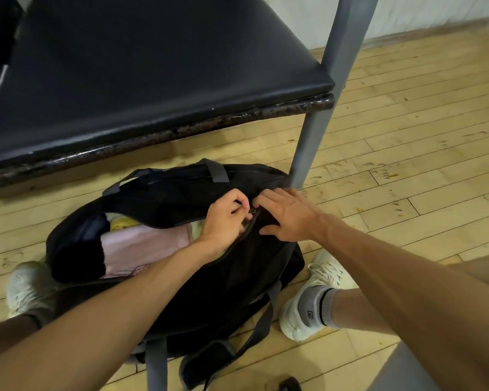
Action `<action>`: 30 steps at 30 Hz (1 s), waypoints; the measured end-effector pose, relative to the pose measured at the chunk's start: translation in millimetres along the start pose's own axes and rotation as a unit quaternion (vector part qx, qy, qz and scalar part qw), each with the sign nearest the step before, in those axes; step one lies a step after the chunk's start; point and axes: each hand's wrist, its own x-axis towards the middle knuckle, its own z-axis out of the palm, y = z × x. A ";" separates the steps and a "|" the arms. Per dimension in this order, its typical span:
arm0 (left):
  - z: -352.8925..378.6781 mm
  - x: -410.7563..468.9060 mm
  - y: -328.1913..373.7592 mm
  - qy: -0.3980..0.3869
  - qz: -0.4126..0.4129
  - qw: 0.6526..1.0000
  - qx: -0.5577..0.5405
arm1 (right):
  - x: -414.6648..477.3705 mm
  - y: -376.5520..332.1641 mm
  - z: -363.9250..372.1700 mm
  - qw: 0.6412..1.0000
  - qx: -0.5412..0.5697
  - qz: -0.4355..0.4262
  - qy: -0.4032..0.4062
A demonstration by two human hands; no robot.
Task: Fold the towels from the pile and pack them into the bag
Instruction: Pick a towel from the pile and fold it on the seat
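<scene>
Black bag [223,277] on pale plank floor [407,165] beside black padded bench [153,66]

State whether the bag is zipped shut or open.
Open: the bag gapes, pink towel showing inside; left hand pinches the zipper pull.

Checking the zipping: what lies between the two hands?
In the head view, the zipper pull on the black bag lies between the left hand, which pinches it, and the right hand.

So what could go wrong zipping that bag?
The pink towel lies close to the open edge, so it might snag when the left hand, pinching the zipper, pulls it along. The bag is soft, so it could bunch up if the right hand lifts off.
</scene>
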 end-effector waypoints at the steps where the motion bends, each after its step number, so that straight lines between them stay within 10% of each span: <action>1: 0.7 -1.0 0.1 -0.010 0.007 1.000 -0.001 | -1.8 -0.2 2.0 1.000 0.003 0.009 0.005; 17: -60.8 -16.9 -17.5 -0.058 0.132 0.969 0.202 | 2.7 -5.1 -25.5 0.994 -0.067 0.081 0.016; 30: -171.3 -65.5 -73.0 -0.005 0.024 0.966 0.258 | 39.6 -73.8 -59.2 0.936 -0.210 0.250 -0.131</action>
